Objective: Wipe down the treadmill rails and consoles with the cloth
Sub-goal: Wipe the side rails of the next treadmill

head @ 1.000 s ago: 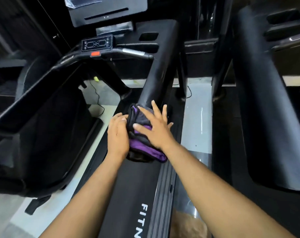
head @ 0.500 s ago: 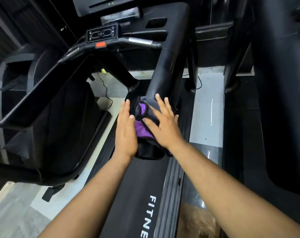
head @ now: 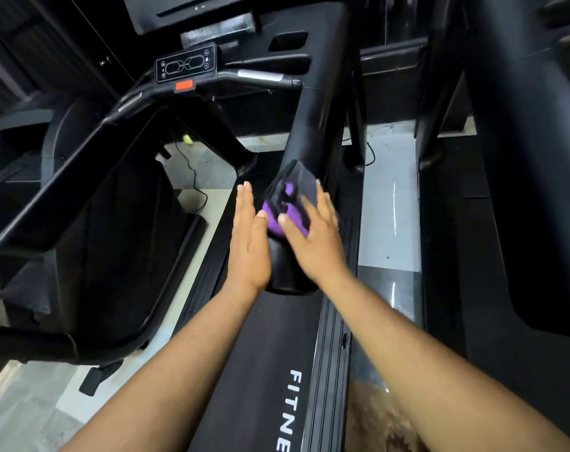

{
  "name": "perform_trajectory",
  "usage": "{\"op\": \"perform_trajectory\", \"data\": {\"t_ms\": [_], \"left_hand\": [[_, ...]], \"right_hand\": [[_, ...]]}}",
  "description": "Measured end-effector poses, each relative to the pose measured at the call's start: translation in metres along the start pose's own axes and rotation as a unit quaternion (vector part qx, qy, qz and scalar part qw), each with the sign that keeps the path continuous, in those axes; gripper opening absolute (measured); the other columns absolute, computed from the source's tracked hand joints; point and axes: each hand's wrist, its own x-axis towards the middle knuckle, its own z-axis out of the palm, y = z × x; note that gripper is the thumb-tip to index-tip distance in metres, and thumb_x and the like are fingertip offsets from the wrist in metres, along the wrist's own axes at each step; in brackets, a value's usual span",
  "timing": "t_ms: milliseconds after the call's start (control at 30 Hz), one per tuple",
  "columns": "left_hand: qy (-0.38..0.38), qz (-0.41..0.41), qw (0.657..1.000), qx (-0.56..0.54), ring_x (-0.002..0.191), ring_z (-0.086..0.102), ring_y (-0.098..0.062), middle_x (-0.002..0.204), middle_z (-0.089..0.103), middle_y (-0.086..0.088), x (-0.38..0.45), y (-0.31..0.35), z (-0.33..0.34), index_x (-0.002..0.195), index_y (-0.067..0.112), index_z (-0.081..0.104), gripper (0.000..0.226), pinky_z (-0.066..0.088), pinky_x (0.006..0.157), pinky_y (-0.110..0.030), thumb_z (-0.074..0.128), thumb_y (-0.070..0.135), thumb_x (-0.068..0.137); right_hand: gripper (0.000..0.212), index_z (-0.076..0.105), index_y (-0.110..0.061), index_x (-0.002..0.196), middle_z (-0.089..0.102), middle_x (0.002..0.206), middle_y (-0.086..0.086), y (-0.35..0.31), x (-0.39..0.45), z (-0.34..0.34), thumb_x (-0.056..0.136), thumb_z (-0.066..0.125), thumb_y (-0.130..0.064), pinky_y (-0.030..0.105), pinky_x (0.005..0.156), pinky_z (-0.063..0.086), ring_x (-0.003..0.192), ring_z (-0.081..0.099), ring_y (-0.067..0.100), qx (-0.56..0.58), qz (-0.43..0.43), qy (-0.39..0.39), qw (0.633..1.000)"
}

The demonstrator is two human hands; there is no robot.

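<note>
Early on: right hand (head: 313, 236), fingers spread, presses the cloth (head: 288, 203) on one rail (head: 313, 125); left hand (head: 249, 243), fingers together, flanks it; console (head: 187, 63) apparently unwiped.

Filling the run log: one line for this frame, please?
step: wiping rail | right hand: flat on cloth, pressing it to handrail | left hand: open beside rail | console: untouched

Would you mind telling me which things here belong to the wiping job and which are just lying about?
Part of the job:
- cloth, purple and grey
- rail it lies on
- right hand, pressing the cloth
- left hand, flat beside the rail
- console panel

Just lying about:
- black cable on the floor
- small yellow-green object
</note>
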Motion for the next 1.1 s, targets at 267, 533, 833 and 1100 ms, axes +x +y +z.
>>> {"op": "perform_trajectory", "data": {"t_ms": [267, 533, 833, 1100], "left_hand": [[-0.005, -0.039, 0.998, -0.055, 0.157, 0.015, -0.007, 0.172, 0.015, 0.007, 0.006, -0.003, -0.004, 0.161, 0.047, 0.015, 0.066, 0.012, 0.130, -0.043, 0.034, 0.057, 0.099], [-0.066, -0.045, 0.993, 0.084, 0.156, -0.003, 0.002, 0.173, 0.000, 0.009, 0.005, 0.008, -0.001, 0.165, 0.027, 0.008, 0.084, 0.000, 0.130, -0.044, 0.021, 0.065, 0.091], [-0.092, -0.066, 0.988, 0.105, 0.158, -0.001, -0.004, 0.173, 0.002, 0.009, 0.006, 0.012, -0.001, 0.165, 0.030, 0.008, 0.074, -0.001, 0.129, -0.048, 0.029, 0.059, 0.100], [-0.112, -0.064, 0.982, 0.139, 0.159, -0.003, -0.008, 0.174, -0.001, 0.007, 0.007, 0.010, 0.000, 0.165, 0.031, 0.006, 0.074, -0.004, 0.128, -0.052, 0.029, 0.063, 0.103]], "right_hand": [[0.064, 0.037, -0.042, 0.156, 0.024, 0.170, 0.001, 0.023, 0.001, 0.004, 0.095, 0.045, -0.060, 0.055, 0.125, 0.023, 0.158, 0.016, 0.020, 0.024, -0.036, 0.024, 0.999], [0.063, 0.043, -0.022, 0.154, 0.042, 0.156, -0.010, 0.011, -0.032, 0.004, 0.098, 0.050, -0.049, 0.019, 0.120, 0.023, 0.141, 0.037, 0.001, 0.175, 0.082, 0.052, 0.980], [0.080, 0.063, -0.026, 0.138, 0.069, 0.132, -0.006, 0.048, 0.014, 0.001, 0.081, 0.052, -0.082, 0.037, 0.115, 0.044, 0.126, 0.062, 0.012, 0.262, 0.226, 0.041, 0.937], [0.065, 0.042, -0.031, 0.155, 0.034, 0.166, 0.000, -0.002, -0.041, 0.008, 0.097, 0.039, -0.059, 0.036, 0.127, 0.016, 0.156, 0.021, 0.016, 0.085, 0.021, 0.043, 0.995]]}}
